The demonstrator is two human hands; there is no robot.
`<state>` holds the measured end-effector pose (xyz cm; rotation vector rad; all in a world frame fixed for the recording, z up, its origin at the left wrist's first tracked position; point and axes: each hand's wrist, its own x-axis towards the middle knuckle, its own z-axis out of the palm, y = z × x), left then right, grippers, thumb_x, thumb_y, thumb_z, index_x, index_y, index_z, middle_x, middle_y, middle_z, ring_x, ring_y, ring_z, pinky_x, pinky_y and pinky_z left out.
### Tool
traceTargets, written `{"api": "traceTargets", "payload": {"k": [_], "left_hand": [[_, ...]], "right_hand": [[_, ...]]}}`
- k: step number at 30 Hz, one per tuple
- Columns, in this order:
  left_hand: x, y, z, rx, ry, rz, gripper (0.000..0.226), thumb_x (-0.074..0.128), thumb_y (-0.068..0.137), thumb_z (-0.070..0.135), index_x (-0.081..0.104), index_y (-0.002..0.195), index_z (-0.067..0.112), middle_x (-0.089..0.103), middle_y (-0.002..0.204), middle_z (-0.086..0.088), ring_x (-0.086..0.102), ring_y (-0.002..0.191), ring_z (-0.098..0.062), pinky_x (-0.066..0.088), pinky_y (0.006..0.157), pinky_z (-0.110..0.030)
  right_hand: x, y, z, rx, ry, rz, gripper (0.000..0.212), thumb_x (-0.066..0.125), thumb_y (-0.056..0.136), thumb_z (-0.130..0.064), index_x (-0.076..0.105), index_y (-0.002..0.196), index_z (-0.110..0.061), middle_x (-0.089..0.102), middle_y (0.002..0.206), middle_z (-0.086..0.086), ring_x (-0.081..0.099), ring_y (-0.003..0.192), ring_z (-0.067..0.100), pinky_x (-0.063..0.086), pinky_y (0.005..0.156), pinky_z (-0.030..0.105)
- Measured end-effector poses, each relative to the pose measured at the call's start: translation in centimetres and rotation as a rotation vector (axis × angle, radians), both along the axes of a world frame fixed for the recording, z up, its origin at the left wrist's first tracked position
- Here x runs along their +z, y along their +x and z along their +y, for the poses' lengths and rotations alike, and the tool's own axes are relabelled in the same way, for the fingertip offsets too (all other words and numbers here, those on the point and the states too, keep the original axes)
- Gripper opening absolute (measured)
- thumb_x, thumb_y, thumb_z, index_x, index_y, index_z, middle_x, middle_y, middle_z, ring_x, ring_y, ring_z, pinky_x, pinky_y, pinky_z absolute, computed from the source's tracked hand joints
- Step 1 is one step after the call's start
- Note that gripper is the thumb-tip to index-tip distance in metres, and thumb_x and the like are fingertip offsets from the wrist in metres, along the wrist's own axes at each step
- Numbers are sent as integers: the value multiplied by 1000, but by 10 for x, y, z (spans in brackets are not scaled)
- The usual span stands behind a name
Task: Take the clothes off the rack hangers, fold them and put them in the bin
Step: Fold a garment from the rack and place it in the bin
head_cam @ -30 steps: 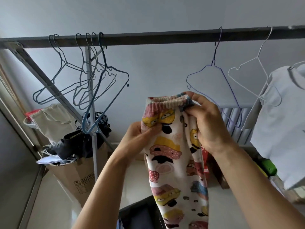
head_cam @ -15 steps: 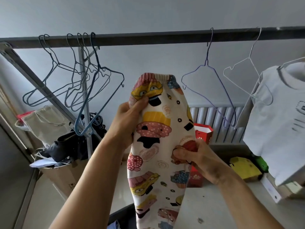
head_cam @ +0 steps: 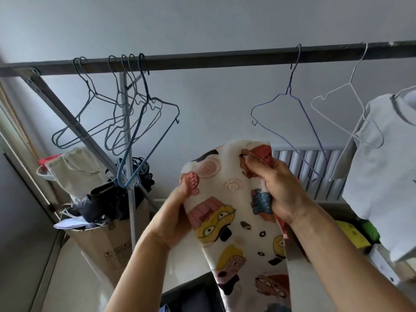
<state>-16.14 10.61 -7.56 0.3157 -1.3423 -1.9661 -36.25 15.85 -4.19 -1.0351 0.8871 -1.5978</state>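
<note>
Both hands hold the cartoon-print garment (head_cam: 234,212); left hand (head_cam: 177,212) pinches its left edge, thumb on the front; right hand (head_cam: 279,190) curls round a bunched fold at its upper right; the cloth hangs below the fingers, before the dark bin (head_cam: 191,296).

You are standing in a home, most probably in a laundry or storage corner of a room. A metal clothes rack (head_cam: 213,57) is crossing in front of a plain wall (head_cam: 202,23), and bare wire hangers (head_cam: 148,102) are hanging on it, with a white T-shirt (head_cam: 382,188) at the right. The cartoon-print trousers (head_cam: 236,210) you are holding are looking like family laundry. At the left, a cardboard box (head_cam: 105,248) is carrying a dark handbag (head_cam: 101,199) (piled rather loosely, with papers), and a canvas bag (head_cam: 69,167) is showing near it. A ribbed white radiator (head_cam: 301,163) is standing against the wall.
</note>
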Motion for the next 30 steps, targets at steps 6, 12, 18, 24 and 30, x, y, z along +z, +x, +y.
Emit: {"api": "traceTargets", "payload": {"k": [6, 12, 18, 24, 30], "left_hand": [[-13, 4, 16, 160, -42, -236, 38, 82, 71, 27, 75, 106, 13, 69, 115, -22, 66, 107, -40, 56, 90, -48], [17, -2, 18, 328, 61, -198, 24, 65, 80, 26, 76, 92, 9, 73, 101, -22, 72, 87, -35, 60, 78, -48], [45, -4, -1, 268, 11, -183, 29, 68, 86, 21, 65, 107, 1, 73, 100, -19, 73, 87, -32, 61, 73, -42], [53, -3, -3, 187, -278, -383, 40, 61, 88, -1, 56, 126, 7, 72, 111, -13, 71, 99, -29, 59, 77, -33], [49, -11, 0, 553, -165, -386, 56, 74, 81, 11, 45, 128, 7, 72, 93, -12, 74, 71, -17, 56, 58, -22]], "right_hand": [[15, -6, -5, -11, 51, -23, 17, 53, 95, -16, 65, 100, -6, 73, 79, 6, 71, 68, 19, 58, 57, 29], [0, -18, 7, 145, 82, -41, 54, 84, 60, -43, 74, 102, -11, 74, 97, 13, 72, 84, 25, 61, 72, 36], [-18, -13, 15, 191, 112, 121, 52, 80, 74, -10, 60, 122, -7, 68, 115, 23, 68, 100, 37, 58, 84, 48], [-6, -13, 7, -108, 58, 147, 55, 68, 83, -6, 52, 134, -20, 66, 122, 8, 65, 109, 25, 58, 84, 40], [-4, -14, 2, -296, 21, 253, 65, 76, 81, -25, 46, 137, -42, 46, 146, 14, 62, 116, 27, 52, 97, 50]]}}
